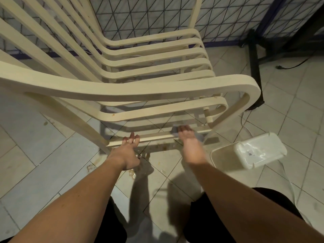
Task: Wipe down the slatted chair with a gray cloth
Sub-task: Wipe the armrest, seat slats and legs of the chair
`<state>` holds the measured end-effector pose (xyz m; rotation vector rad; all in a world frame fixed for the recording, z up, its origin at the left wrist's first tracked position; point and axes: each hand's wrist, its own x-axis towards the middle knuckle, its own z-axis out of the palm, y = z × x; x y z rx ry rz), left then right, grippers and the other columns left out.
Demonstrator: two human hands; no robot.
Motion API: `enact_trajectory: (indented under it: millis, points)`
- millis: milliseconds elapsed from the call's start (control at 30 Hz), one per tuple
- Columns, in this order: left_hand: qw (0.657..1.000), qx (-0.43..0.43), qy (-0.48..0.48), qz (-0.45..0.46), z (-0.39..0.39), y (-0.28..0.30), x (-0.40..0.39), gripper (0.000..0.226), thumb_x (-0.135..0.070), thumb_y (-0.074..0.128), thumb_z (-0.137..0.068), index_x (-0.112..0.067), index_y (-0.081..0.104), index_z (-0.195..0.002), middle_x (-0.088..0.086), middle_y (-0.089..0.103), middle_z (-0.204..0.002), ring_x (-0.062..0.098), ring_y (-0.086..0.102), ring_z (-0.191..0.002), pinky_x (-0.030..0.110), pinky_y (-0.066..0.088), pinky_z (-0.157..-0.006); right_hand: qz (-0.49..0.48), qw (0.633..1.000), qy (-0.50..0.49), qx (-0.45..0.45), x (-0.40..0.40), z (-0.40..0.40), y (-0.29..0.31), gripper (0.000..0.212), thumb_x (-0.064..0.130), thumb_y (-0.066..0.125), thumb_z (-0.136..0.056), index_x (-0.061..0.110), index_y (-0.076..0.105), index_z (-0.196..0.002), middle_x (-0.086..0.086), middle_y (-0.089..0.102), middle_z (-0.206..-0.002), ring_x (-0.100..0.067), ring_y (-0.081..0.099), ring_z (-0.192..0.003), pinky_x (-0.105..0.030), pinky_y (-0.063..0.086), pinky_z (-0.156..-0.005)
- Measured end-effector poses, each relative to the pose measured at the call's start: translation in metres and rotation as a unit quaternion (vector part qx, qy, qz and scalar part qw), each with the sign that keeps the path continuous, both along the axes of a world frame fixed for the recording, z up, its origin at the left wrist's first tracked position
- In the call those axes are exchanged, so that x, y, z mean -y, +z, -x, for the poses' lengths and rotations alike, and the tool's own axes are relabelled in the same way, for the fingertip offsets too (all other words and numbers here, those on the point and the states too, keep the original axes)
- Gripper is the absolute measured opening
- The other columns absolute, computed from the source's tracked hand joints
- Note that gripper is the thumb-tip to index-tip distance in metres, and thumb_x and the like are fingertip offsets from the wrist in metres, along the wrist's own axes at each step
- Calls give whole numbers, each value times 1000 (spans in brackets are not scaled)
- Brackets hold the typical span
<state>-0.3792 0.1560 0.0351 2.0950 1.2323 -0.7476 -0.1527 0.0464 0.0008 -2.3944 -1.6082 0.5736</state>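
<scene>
A cream slatted chair [143, 88] fills the upper half of the head view, seen from the side with its curved armrest nearest to me. My left hand [127, 151] reaches to the lowest side rail, its straight fingers touching the rail. My right hand [190, 146] presses a gray cloth [199, 136] against the same rail farther right. Only small edges of the cloth show around the fingers.
A white plastic tub [249, 153] lies tipped on the tiled floor just right of my right hand. Brown stains and wet spots mark the tiles under the chair. A wire mesh panel stands behind the chair, and a black stand with a cable at the upper right.
</scene>
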Motion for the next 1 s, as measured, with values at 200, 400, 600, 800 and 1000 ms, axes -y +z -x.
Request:
enact_trajectory:
  millis: [200,400,600,800,1000]
  points:
    - [1000,-11,1,7,-2,4,-1,101,-16,53,-81,-34,-7,-160,-11,-22,-165,20,-9,-155,53,21,-122,-81,995,47,-28,9,21,24,74,-19,44,-87,16,38,-152,-1,31,-160,-15,22,-150,-20,5,-119]
    - [1000,3,16,3,-2,5,3,100,-13,54,-82,-31,-5,-161,-7,-16,-167,22,-8,-156,51,20,-123,-20,993,-89,75,7,-46,30,59,-8,50,-92,14,43,-147,-7,34,-155,-21,22,-149,-34,18,-123]
    - [1000,2,12,6,-2,3,0,100,-12,53,-83,-34,-6,-160,-10,-21,-165,20,-10,-155,51,19,-124,-19,995,-62,74,16,13,12,71,-11,37,-93,10,16,-157,-9,8,-166,-23,1,-153,-36,6,-125]
    - [1000,10,17,1,-3,4,2,98,-10,54,-83,-33,-2,-161,-9,-18,-166,21,-9,-155,47,20,-124,-75,994,-76,-40,14,6,29,56,-4,46,-97,11,38,-151,-8,34,-157,-23,33,-145,-36,29,-120]
    - [1000,10,17,-4,-1,0,2,99,-9,55,-83,-34,-3,-161,-9,-18,-166,21,-11,-155,50,20,-124,35,989,-122,81,23,-22,28,69,-10,41,-96,2,9,-156,-13,4,-164,-26,6,-153,-36,5,-125]
